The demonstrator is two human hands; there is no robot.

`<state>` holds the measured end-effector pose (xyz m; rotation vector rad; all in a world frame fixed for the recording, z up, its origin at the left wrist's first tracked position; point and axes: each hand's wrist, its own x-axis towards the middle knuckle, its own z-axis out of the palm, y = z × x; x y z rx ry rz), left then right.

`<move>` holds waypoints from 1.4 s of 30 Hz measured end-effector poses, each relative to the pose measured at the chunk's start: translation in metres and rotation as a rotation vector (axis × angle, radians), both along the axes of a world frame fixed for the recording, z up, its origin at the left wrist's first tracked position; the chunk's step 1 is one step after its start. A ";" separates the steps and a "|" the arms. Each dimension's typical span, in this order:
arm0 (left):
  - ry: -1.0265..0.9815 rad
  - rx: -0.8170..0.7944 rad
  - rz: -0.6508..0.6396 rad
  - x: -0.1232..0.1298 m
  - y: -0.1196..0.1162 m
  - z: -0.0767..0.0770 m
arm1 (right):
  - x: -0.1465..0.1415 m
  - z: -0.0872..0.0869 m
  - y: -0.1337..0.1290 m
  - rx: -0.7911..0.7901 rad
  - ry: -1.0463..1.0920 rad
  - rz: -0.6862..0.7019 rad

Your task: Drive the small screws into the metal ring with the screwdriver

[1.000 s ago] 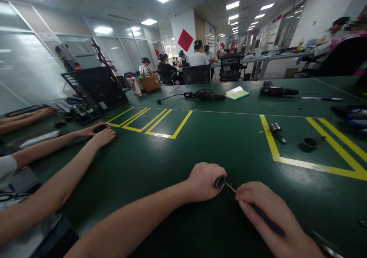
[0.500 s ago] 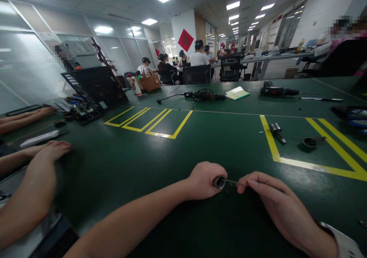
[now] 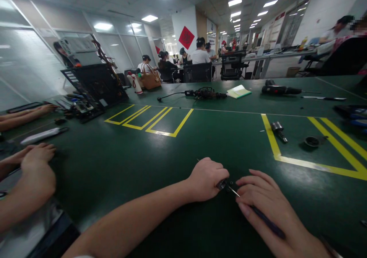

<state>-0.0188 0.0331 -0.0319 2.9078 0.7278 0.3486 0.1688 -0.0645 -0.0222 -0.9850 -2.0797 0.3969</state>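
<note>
My left hand [image 3: 207,179] is wrapped around a short hollow metal cylinder [image 3: 221,184], whose open end faces right. Most of the cylinder is hidden by the fingers. A thin tip [image 3: 198,160] pokes out behind the left knuckles; what it belongs to is hidden. In my right hand [image 3: 266,200] is a slim screwdriver [image 3: 268,221] with a dark handle along the palm. Its bright shaft points left at the cylinder's mouth; I cannot tell whether it touches. A small dark ring-like piece [image 3: 231,183] lies on the green table beside the mouth.
Inside yellow tape at right lie a metal socket-like part [image 3: 278,131] and a round part with a stem [image 3: 314,141]. A power drill [image 3: 281,89], a pen [image 3: 323,98], a notepad [image 3: 238,91] and a cabled tool [image 3: 206,93] lie farther back. A co-worker's forearm [image 3: 37,173] rests at left.
My right hand has turned, fingers more spread, and the screwdriver's dark handle now shows where before only a thin rod reached the cylinder. The cylinder's mouth has tilted down. The co-worker's hand moved left.
</note>
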 end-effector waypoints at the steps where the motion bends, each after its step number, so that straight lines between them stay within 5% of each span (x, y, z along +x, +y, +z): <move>1: -0.001 0.000 -0.013 0.000 0.000 0.001 | 0.002 -0.002 0.001 -0.094 0.073 -0.012; 7: -0.074 -0.159 -0.011 -0.002 0.004 0.002 | 0.004 -0.006 0.012 -0.730 0.569 -0.109; 11: -0.156 -0.259 0.029 -0.004 0.009 0.000 | 0.000 -0.002 0.015 -0.896 0.775 -0.107; 19: -0.232 -0.312 0.040 -0.004 0.009 0.000 | 0.000 -0.001 0.015 -0.944 0.825 -0.084; 30: -0.113 -0.199 0.044 -0.002 0.006 0.001 | -0.003 -0.003 0.004 -0.526 0.468 -0.120; 39: -0.118 -0.231 0.006 -0.002 0.006 0.004 | 0.000 0.001 0.016 -0.939 0.802 -0.122; 42: -0.127 -0.268 -0.012 -0.003 0.007 0.004 | 0.000 0.001 0.016 -0.969 0.829 -0.117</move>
